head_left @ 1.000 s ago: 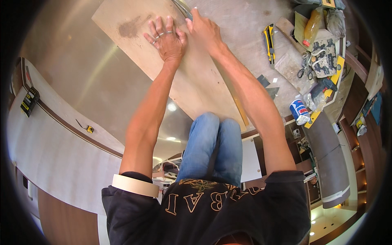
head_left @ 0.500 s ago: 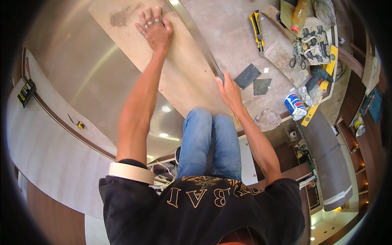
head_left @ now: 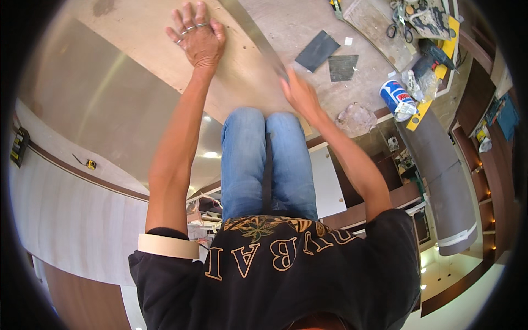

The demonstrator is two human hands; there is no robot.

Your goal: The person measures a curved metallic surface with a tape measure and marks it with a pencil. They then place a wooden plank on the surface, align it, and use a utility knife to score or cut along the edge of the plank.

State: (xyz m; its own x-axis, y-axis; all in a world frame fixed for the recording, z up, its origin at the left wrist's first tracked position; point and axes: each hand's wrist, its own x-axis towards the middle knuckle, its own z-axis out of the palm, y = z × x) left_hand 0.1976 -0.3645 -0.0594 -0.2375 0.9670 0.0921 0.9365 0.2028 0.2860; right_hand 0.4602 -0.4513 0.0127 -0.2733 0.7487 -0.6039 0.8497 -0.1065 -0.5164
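Note:
My left hand (head_left: 200, 44) lies flat with fingers spread, rings on some of them, on a pale wooden board (head_left: 247, 66). My knees rest at the near end of that board. Beneath it, a glossy greyish-brown sheet (head_left: 137, 104) shows on the left, and a narrow grey strip (head_left: 250, 27) runs along its right edge. Fingers wrapped, my right hand (head_left: 302, 96) grips a slim grey tool (head_left: 282, 72) beside this edge. Motion blurs the tool, so its kind is unclear. Two dark rectangular pieces (head_left: 317, 50) lie to the right of it.
At the right are scissors (head_left: 400, 25), a blue and white can (head_left: 397, 98), a drill (head_left: 433, 58), a yellow level (head_left: 421, 114) and crumpled plastic (head_left: 356, 118). A small tape measure (head_left: 91, 164) lies left. Below the table's near edge are open shelves (head_left: 379, 159).
The view has shifted, so the board and table things sit higher in the picture. My right hand has drawn nearer to me along the board's edge with the tool. My left hand stays flat on the board.

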